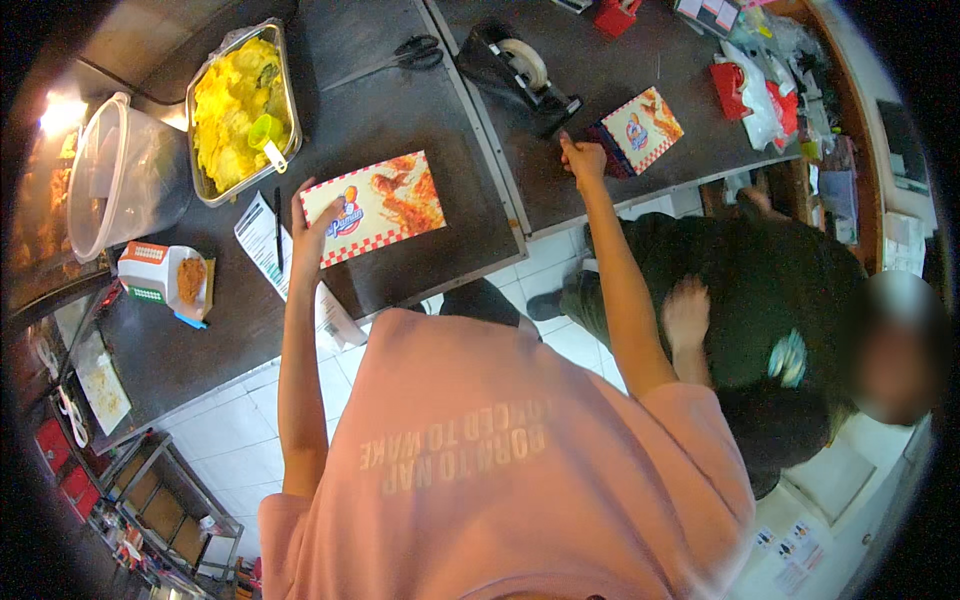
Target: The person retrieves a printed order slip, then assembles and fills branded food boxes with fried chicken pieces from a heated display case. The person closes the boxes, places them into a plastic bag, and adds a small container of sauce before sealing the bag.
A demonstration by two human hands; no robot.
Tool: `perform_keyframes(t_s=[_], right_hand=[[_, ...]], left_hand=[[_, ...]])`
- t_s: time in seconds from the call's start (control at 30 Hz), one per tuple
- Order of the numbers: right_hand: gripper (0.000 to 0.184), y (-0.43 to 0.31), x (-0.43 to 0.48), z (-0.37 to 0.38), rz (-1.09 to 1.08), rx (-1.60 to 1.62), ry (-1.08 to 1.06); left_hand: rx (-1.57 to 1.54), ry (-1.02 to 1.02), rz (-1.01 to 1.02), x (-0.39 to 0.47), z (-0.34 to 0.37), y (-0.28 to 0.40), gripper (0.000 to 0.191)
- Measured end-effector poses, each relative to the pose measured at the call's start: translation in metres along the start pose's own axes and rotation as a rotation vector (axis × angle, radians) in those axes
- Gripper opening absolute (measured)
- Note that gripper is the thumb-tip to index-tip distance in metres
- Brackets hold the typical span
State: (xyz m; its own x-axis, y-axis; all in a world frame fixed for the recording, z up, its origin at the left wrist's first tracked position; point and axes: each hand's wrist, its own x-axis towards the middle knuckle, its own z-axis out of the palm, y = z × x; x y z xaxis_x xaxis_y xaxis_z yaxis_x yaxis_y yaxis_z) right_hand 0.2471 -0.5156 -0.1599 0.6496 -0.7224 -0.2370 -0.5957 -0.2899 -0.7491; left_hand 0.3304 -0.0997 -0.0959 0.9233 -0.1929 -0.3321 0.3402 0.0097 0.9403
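My left hand (309,229) grips the left end of a printed cardboard food box (386,206), thumb on top and fingers along its edge. The box lies on the dark countertop (375,120) and shows fried chicken and a red checked border. Over to the right, my right hand (585,159) has its fingers drawn together at the front end of a black tape dispenser (517,75). Whether a strip of clear tape is between those fingers is too small to see. A second, smaller-looking printed box (641,131) lies just right of that hand.
A metal tray (294,124) holds yellow food and a green scoop (266,135). Nearby are scissors (409,56), a clear plastic tub (135,180), a paper slip (259,232), a pen (278,225) and a carton with fried chicken (161,281). A person in dark clothing (750,300) is close on the right.
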Motion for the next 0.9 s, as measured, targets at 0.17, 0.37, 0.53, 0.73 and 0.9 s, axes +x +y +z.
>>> perform_keyframes(t_s=[0.17,0.37,0.53,0.73,0.9], right_hand=[[0.049,-0.074,-0.09,0.006,-0.338,0.273,-0.15],[0.038,-0.149,-0.197,0.046,-0.492,0.371,-0.587],[0.031,-0.168,-0.209,0.065,-0.472,0.181,-0.476],[0.081,-0.151,-0.217,0.033,-0.486,0.355,-0.602],[0.086,-0.051,-0.171,-0.01,-0.467,0.676,-0.558]], left_hand=[[-0.207,0.082,-0.093,-0.01,-0.002,-0.004,0.042],[-0.66,0.005,-0.228,-0.02,0.005,-0.003,0.04],[-0.753,-0.107,-0.267,-0.036,0.008,0.022,0.045],[-1.039,-0.437,-0.466,-0.062,0.035,0.022,0.045],[-1.239,-0.746,-0.629,-0.077,0.085,-0.013,0.043]])
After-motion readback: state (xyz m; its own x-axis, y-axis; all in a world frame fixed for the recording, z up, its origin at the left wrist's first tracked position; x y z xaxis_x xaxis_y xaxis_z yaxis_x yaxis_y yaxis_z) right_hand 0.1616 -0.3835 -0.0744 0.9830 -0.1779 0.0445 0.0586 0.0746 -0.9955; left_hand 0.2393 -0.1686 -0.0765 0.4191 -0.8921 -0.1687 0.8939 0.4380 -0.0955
